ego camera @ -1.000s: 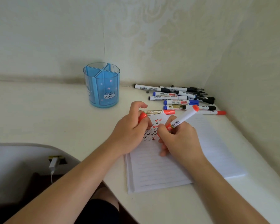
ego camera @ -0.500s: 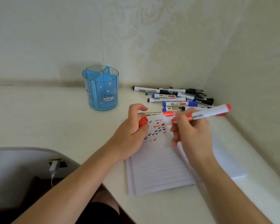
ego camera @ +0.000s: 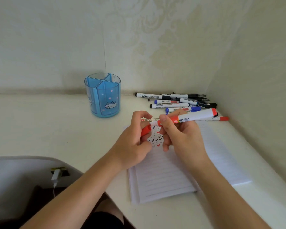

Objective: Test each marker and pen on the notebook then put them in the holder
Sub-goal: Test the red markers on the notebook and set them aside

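Plainly the red marker [ego camera: 193, 117] is light, stiff and smooth-barrelled, so I grip it near the nib end, my right hand [ego camera: 180, 138] curled closed round it, tail pointing to three o'clock above the notebook [ego camera: 163, 179]. My left hand [ego camera: 132, 142] pinches its red cap [ego camera: 145, 131], seemingly just beside the nib, though the join is hidden. At eleven o'clock stands the blue holder [ego camera: 102, 96]; the other pens [ego camera: 177, 101] lie at one o'clock on the counter [ego camera: 40, 126].

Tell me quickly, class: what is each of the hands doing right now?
Left hand: closed, holding the red cap.
Right hand: closed, holding the red marker.
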